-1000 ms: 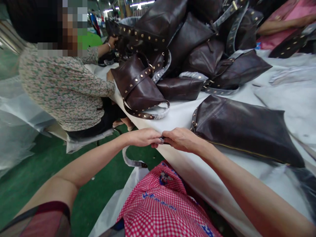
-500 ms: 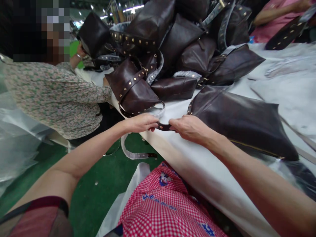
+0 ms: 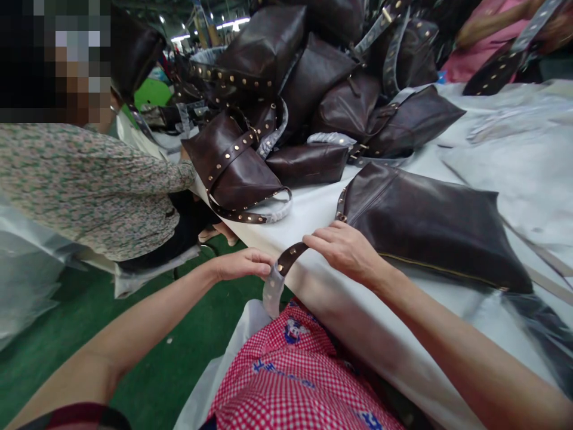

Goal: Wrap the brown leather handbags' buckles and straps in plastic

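While a studded strap (image 3: 291,255) is arching between the hands over the edge of the tabletop (image 3: 313,204), the right hand (image 3: 344,251) is gripping its dark upper part, the left hand (image 3: 244,264) is touching its plastic wrap (image 3: 273,292), whether closed I cannot tell, and a bag (image 3: 434,221) is lying nearby.

Set on a green floor (image 3: 152,340) at lower left, with a white worktop (image 3: 308,218) slanting from centre to lower right. Lit at top, left of centre, by a bright tube light (image 3: 235,25) and small lamps (image 3: 162,20). Heaped at far left with translucent plastic sheeting (image 3: 27,286).
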The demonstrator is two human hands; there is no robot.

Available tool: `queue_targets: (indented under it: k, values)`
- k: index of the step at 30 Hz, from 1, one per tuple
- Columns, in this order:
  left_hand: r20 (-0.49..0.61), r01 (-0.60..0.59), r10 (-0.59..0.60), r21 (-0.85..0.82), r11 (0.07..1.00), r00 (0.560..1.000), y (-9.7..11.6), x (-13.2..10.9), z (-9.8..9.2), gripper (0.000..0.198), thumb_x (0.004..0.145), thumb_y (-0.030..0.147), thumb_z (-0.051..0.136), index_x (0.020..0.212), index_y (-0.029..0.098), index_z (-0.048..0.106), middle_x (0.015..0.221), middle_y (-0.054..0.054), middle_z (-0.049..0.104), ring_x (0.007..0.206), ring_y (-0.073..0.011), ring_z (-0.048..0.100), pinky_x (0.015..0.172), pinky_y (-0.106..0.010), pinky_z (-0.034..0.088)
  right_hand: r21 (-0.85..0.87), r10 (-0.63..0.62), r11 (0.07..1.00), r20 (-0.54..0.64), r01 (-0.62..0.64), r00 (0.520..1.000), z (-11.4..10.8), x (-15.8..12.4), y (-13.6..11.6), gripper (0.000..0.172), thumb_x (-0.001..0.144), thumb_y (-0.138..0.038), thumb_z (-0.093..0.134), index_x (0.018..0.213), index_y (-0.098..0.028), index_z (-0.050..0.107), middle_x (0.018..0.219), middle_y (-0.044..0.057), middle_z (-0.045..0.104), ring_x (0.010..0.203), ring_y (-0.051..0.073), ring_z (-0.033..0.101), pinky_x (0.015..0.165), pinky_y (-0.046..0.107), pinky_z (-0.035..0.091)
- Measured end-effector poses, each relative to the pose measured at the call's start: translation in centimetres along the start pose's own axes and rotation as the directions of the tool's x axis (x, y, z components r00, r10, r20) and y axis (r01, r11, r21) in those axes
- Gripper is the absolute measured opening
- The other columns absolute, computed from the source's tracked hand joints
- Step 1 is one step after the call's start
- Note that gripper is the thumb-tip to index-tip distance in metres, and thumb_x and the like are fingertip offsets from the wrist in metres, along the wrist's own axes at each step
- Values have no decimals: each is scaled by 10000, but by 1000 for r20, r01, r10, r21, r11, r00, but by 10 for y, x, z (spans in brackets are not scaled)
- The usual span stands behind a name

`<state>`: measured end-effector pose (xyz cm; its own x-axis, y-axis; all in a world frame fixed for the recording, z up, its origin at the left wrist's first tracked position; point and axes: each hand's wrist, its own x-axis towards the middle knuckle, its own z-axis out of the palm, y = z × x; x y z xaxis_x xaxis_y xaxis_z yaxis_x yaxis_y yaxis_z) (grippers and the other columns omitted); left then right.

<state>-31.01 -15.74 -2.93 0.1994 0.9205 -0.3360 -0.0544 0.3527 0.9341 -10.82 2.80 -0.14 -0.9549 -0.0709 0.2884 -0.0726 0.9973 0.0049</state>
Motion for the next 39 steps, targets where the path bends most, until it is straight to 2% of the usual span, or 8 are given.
queue_targets:
  k: [6,12,15,19,26,34,36,39]
  values:
    - [-34,-3,-8,-331,944,999,-30,-2,38,373,757,402,771,968,124,640,891,-144,756,775,-224,723,706,-325,553,65,-36,997,-50,39,998,13,-18,-3,358,990,-119,349,1136,-213,662,895,61,696,739,158,553,755,310,366]
    - [-221,-14,-53,-288,958,974,-32,-9,59,294,752,332,764,899,126,615,834,-101,758,676,-172,712,628,-265,544,177,111,981,-171,-81,979,16,-46,-33,371,908,-43,404,1108,-189,680,1209,141,630,1094,247,549,920,407,446]
    - [-270,-26,-35,-217,976,962,-29,-11,76,255,750,298,753,869,132,599,805,-67,741,668,-152,696,618,-245,518,453,350,862,-202,-230,915,6,-56,-73,301,911,-100,434,1079,-193,665,1069,117,638,975,219,586,822,365,505]
    - [-302,-29,17,-35,999,953,-30,-6,103,139,774,219,677,869,151,602,774,-16,694,710,-143,666,631,-236,486,680,585,613,-48,-402,810,5,-61,-114,144,922,-168,500,898,-201,638,840,48,612,768,168,590,686,284,494]
    - [-335,-13,223,528,849,915,-41,10,141,198,841,167,564,1028,202,620,844,-13,691,749,-174,634,699,-274,462,549,731,545,58,-634,680,17,-86,-136,108,914,-156,528,836,-187,598,826,41,601,772,177,587,711,293,460]
    - [-254,-23,279,700,714,926,-61,15,155,370,899,170,467,1263,216,509,976,-80,719,867,-249,692,768,-344,508,377,783,527,133,-762,608,17,-88,-147,114,896,-142,513,814,-190,576,821,32,623,753,168,598,665,266,431]
    - [-260,-11,272,705,710,926,-64,14,154,395,893,157,450,1281,213,501,954,-84,722,861,-258,694,768,-355,510,240,777,577,134,-781,615,20,-83,-152,108,894,-149,501,824,-178,578,828,45,630,714,168,593,588,263,390]
    - [-281,-17,270,664,748,921,-66,15,153,408,879,146,451,1275,226,508,916,-66,722,866,-249,692,763,-339,504,20,707,705,56,-709,705,27,-78,-159,149,897,-125,452,817,-164,572,804,69,616,616,161,556,500,280,306]
